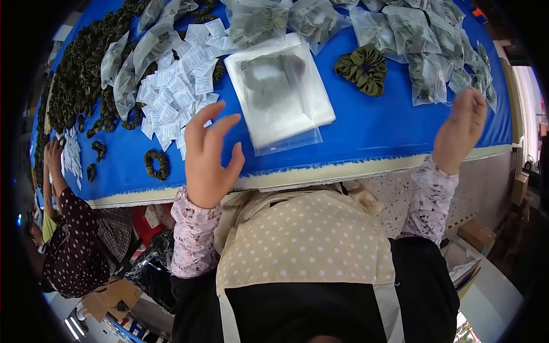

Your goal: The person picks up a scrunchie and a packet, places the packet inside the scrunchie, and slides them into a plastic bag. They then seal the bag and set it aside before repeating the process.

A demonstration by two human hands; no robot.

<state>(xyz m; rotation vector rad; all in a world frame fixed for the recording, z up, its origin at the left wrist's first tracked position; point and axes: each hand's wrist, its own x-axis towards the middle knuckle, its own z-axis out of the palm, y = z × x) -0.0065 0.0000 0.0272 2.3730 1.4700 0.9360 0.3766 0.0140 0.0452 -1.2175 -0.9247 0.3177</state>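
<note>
Poised over the front edge of the table [343, 137], left hand [211, 150] released, fingers curved and parted, thumb well apart from them. Close to the front right corner, right hand [460, 128], blurred, fingers drawn near one another and pointing toward the far edge; impossible to tell whether grasping anything. On both forearms, floral sleeves [195, 231]; below the front edge, a cream dotted apron [306, 246].

Just inside the front edge, left of the left hand, a small dark scrunchie [164, 166], lying flat. Between the hands, nearer the left one, a stack of clear plastic bags [266, 123], reaching from near the front edge toward the far one. Behind and beside the left hand, a loose heap of printed paper slips [168, 97]. Farther back, right of the stack and apart from it, a shiny olive scrunchie [357, 75], flat on the blue surface.

Toward the far right corner, filled bags [426, 80] in an overlapping pile, nearest ones just beyond the right fingertips; more along the far edge. Toward the left edge, a broad mound of dark scrunchies [74, 86]. Beside that edge, another person's hand [53, 154], near a second heap of white slips [71, 157].
</note>
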